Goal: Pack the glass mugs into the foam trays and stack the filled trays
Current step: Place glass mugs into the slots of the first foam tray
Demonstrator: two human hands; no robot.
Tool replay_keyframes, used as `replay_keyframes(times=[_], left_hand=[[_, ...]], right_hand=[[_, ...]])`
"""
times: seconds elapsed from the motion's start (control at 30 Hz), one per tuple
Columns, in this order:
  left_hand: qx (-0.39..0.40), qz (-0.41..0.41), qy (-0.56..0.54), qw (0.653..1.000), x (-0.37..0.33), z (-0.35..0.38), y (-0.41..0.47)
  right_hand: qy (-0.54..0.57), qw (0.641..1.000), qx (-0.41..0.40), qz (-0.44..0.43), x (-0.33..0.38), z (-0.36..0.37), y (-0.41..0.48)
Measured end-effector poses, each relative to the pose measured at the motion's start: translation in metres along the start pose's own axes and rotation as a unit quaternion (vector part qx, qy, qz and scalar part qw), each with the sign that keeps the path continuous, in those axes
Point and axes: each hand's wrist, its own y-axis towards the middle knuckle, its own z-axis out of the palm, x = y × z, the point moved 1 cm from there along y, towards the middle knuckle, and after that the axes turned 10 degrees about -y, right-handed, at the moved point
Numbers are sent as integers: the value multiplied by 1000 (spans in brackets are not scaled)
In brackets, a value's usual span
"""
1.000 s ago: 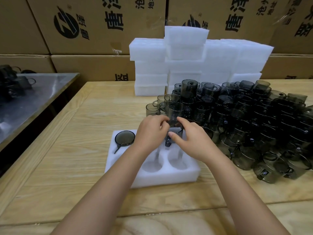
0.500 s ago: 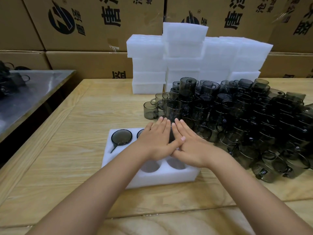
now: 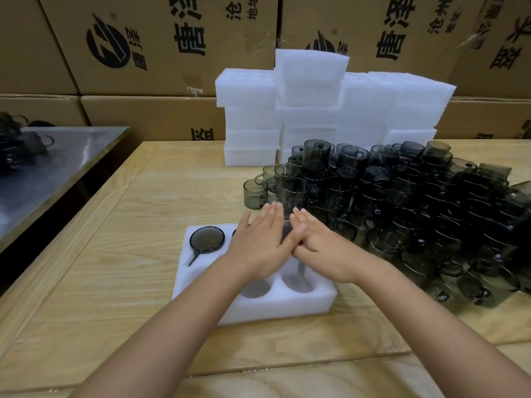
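Note:
A white foam tray (image 3: 201,285) lies on the wooden table in front of me. One smoky glass mug (image 3: 207,239) sits sunk in its far-left hole, handle in the slot. My left hand (image 3: 260,244) and my right hand (image 3: 321,248) lie flat, fingers straight, side by side over the tray's far holes, pressing down on mugs that are mostly hidden beneath them. Two near holes (image 3: 297,281) show empty. A large heap of dark glass mugs (image 3: 402,208) fills the table to the right.
Stacks of white foam trays (image 3: 310,110) stand at the back of the table, before brown cardboard cartons (image 3: 161,44). A metal-topped table (image 3: 48,173) with a few dark mugs stands at the left. Bare wooden tabletop (image 3: 129,254) lies left of the tray.
A second ago both hands gripped a mug over the tray's far holes. They have since flattened out with straight fingers and press down; they have barely moved in the last half second.

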Motion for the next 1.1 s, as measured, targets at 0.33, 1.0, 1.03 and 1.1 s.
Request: replay_keyframes(times=[0.33,1.0,1.03,1.1], left_hand=[[-75,58,-51,994,-2,5,-6],[-269,-62,-627,728,111,-15,-53],[-252,-66,-638,725,114,-12,-52],[-237,-60,-639,730,118,-10,-52]], right_hand=[[-206,970,-38,-120,24,13,28],[-39,949,-268,164,4,-30,38],[-50,952,-252,166,4,-30,42],[-61,955,-242,162,4,-29,49]])
